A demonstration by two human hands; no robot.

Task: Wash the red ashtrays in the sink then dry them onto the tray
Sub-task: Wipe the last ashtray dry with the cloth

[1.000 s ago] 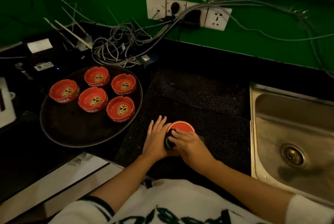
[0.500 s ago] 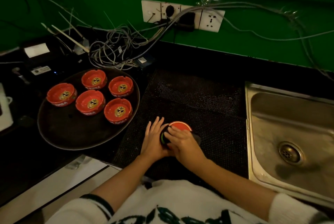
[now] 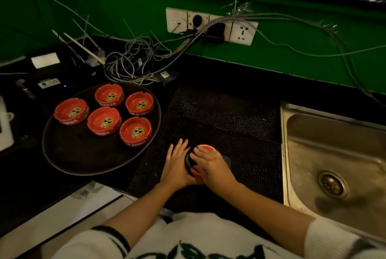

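On the dark dotted mat (image 3: 225, 125) at the middle of the desk (image 3: 240, 74), a red ashtray (image 3: 205, 147) sits between both hands. The left hand (image 3: 176, 162) lies at the ashtray's 9 o'clock side with fingers straight and spread, its grip wide, its palm against the ashtray's side. The right hand (image 3: 211, 164) lies over the ashtray from 5 o'clock, fingers curled down on a dark scrub pad with a green edge (image 3: 189, 159), which is pressed to the ashtray's 9 o'clock rim; its grip is narrow and holds the pad. Only the ashtray's 12 o'clock rim and a sliver at 6 o'clock show past the fingers.

At 10 o'clock from the hands, a round dark tray (image 3: 83, 158) carries five more red ashtrays (image 3: 104, 122), clustered in its far half, all upright. At 3 o'clock, well apart, is the steel sink (image 3: 325, 133). At 12 o'clock, a tangle of cables (image 3: 133, 64) runs to a wall socket strip (image 3: 242, 32).
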